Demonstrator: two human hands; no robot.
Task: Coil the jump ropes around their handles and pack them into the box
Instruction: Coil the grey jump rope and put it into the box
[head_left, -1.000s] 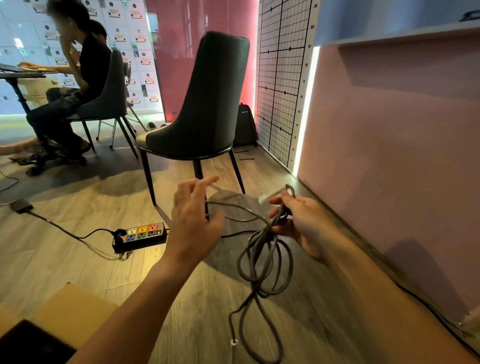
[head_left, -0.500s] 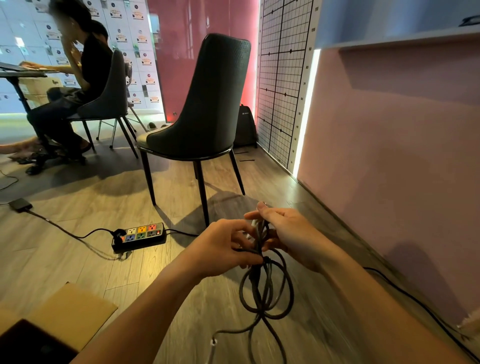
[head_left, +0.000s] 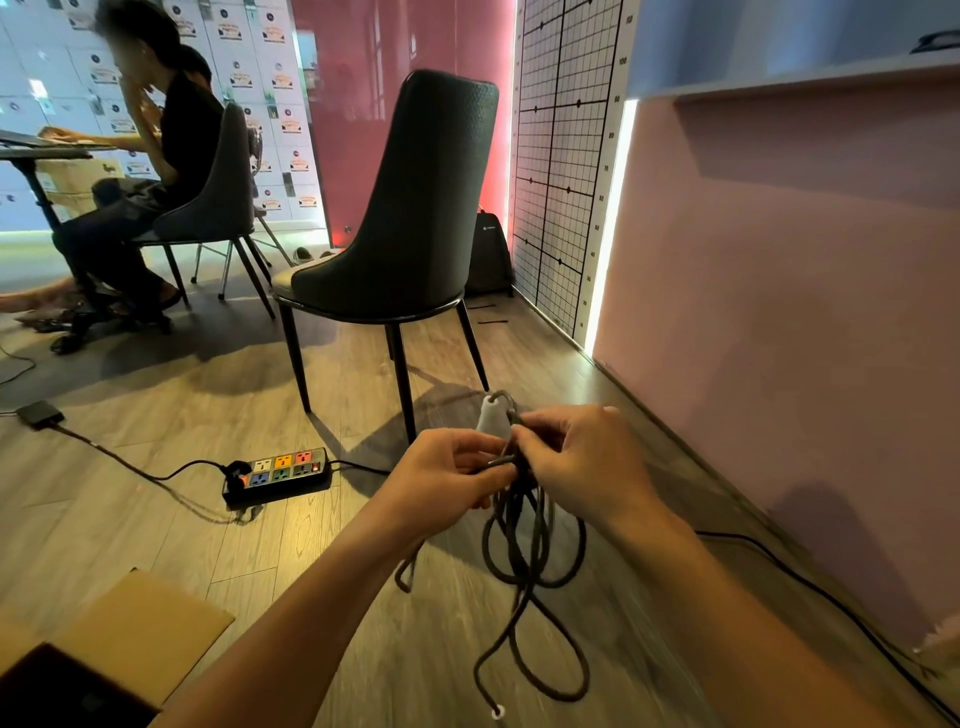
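Note:
A dark grey jump rope (head_left: 524, 566) hangs in loose loops from between my hands, its free end trailing to the wooden floor. A pale handle (head_left: 492, 415) sticks up above my fingers. My left hand (head_left: 452, 473) pinches a strand of the rope beside the handle. My right hand (head_left: 576, 462) grips the bundle of rope and the handle from the right. The two hands touch. An open cardboard box (head_left: 140, 629) sits at the lower left, its dark inside partly in view.
A dark chair (head_left: 410, 223) stands just beyond my hands. A black power strip (head_left: 280, 475) with its cable lies on the floor to the left. A pink wall runs along the right with a black cable (head_left: 810, 587) at its foot. A person sits at a desk, far left.
My left hand came in from an open reach to meet my right hand and now pinches a strand. The hanging loops have shifted, with a long loop trailing lower.

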